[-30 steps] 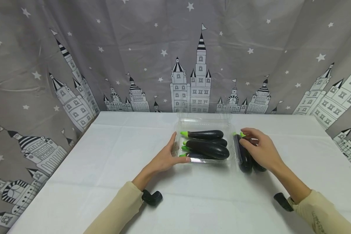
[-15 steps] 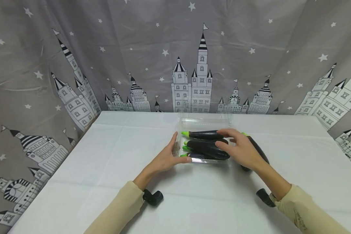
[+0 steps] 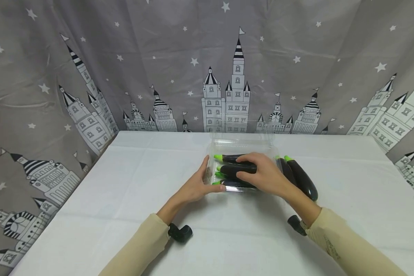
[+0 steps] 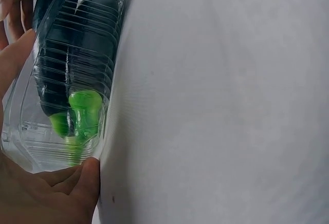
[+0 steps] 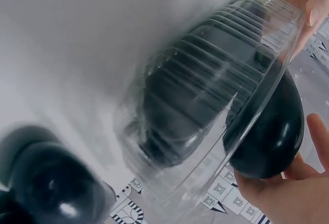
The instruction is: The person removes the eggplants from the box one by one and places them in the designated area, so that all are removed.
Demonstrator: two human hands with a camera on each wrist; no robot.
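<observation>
A clear plastic clamshell container [image 3: 241, 145] stands on the table with its lid raised at the back. Several dark eggplants [image 3: 231, 170] with bright green stems lie in it, stems to the left. My left hand [image 3: 194, 186] holds the container's left end, thumb along the front edge and fingers round the side. My right hand [image 3: 265, 174] reaches in over the right part, thumb and fingers on either side of the uppermost eggplant [image 5: 272, 136]. Ribbed plastic walls [image 4: 77, 59] show between the left hand and the eggplants in the left wrist view.
Outside the container, two more eggplants [image 3: 303, 179] lie side by side just to its right, under the right forearm. A white cloth [image 3: 124, 199] covers the table. Behind it hangs a grey curtain [image 3: 158, 50] printed with castles and stars.
My right hand has moved left, from the eggplants outside to the uppermost one in the container. Those two outside show more fully. The left hand keeps its place on the container.
</observation>
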